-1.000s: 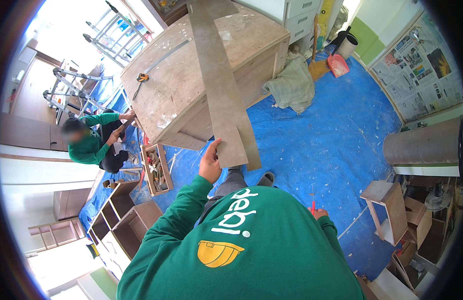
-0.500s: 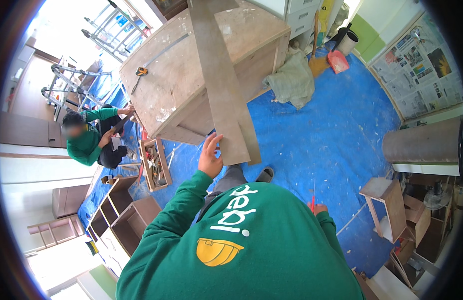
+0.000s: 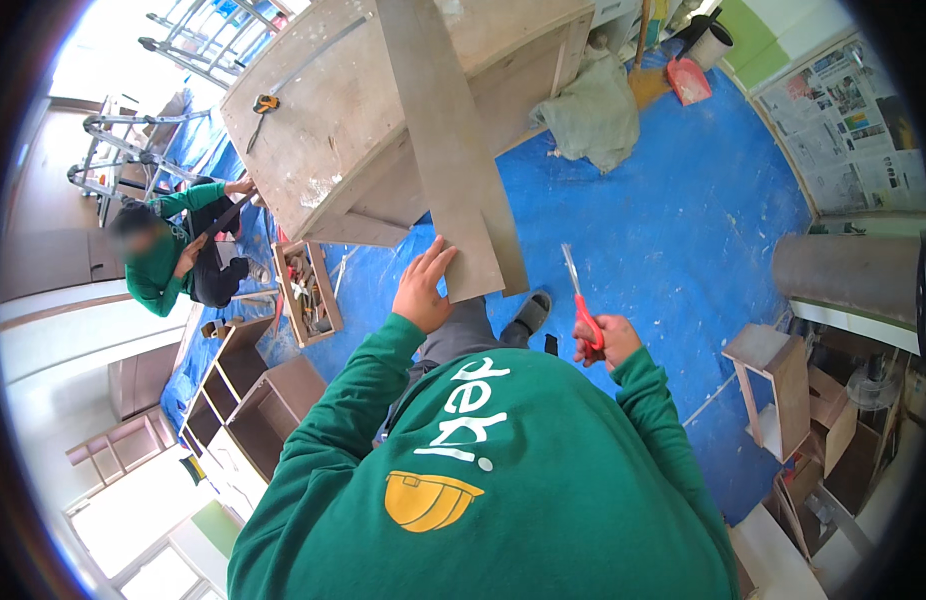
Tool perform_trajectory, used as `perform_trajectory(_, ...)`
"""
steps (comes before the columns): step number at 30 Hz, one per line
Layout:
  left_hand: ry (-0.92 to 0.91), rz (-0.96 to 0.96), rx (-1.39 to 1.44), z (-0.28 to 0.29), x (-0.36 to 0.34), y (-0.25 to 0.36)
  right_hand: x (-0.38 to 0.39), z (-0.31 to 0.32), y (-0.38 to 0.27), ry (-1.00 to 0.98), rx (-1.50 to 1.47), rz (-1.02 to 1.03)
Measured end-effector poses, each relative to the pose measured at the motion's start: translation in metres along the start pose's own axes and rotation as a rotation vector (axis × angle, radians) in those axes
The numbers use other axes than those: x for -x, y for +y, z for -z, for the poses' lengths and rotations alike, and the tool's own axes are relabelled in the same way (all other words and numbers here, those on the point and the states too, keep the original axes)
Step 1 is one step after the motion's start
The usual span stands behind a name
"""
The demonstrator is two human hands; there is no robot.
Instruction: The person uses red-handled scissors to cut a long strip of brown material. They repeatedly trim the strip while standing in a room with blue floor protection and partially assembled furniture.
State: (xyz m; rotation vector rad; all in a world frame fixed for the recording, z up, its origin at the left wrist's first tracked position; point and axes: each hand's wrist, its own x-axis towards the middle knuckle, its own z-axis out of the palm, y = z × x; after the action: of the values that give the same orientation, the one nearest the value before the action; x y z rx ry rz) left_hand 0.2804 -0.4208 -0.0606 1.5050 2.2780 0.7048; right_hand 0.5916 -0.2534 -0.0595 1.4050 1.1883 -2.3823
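Long brown sheet strips (image 3: 438,150) lie one over another across the wooden workbench (image 3: 313,120), their near ends overhanging its edge. My left hand (image 3: 423,292) grips the near left edge of the upper strip, its fingertips on the surface; the thumb is hidden. Out to the right, my right hand (image 3: 609,343) is closed round the red handles of a pair of scissors (image 3: 583,312). The scissors' metal blades point away from me, over the blue sheeting and apart from the strips.
An orange and black tape measure (image 3: 266,103) lies on the workbench. To the left a co-worker (image 3: 163,250) crouches, holding a dark strip. A wooden tool box (image 3: 308,292) and cabinets (image 3: 253,390) stand near. Blue sheeting (image 3: 663,220) covers the floor; a red dustpan (image 3: 688,82) lies beyond.
My right hand has come up and forward with the scissors, now plainly in view. My left hand stays at the strip's near end. The view has shifted slightly.
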Motion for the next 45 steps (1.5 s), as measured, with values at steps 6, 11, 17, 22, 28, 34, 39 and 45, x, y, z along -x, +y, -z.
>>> perform_trajectory(6,-0.119,-0.030,0.079,0.005,-0.014,-0.013,-0.030,-0.054,-0.033,-0.082,0.016,-0.100)
perform_trajectory(11,-0.142,-0.033,0.256,0.000,-0.021,-0.029,-0.055,-0.076,-0.038,-0.120,-0.045,-0.194)
perform_trajectory(17,-0.188,-0.022,0.326,0.007,-0.038,-0.044,-0.072,-0.096,-0.056,-0.107,-0.108,-0.260)
perform_trajectory(22,-0.181,-0.044,0.343,0.010,-0.055,-0.055,-0.082,-0.103,-0.074,-0.070,-0.088,-0.303)
perform_trajectory(28,-0.128,-0.090,0.351,0.018,-0.068,-0.059,-0.089,-0.109,-0.099,-0.043,0.010,-0.364)
perform_trajectory(34,-0.121,-0.129,0.430,0.019,-0.075,-0.059,-0.093,-0.111,-0.107,-0.025,0.027,-0.370)
perform_trajectory(39,-0.132,-0.166,0.496,0.019,-0.076,-0.056,-0.096,-0.118,-0.099,0.055,0.023,-0.330)
perform_trajectory(45,-0.131,-0.203,0.486,0.023,-0.073,-0.057,-0.108,-0.118,-0.076,0.041,0.025,-0.131)
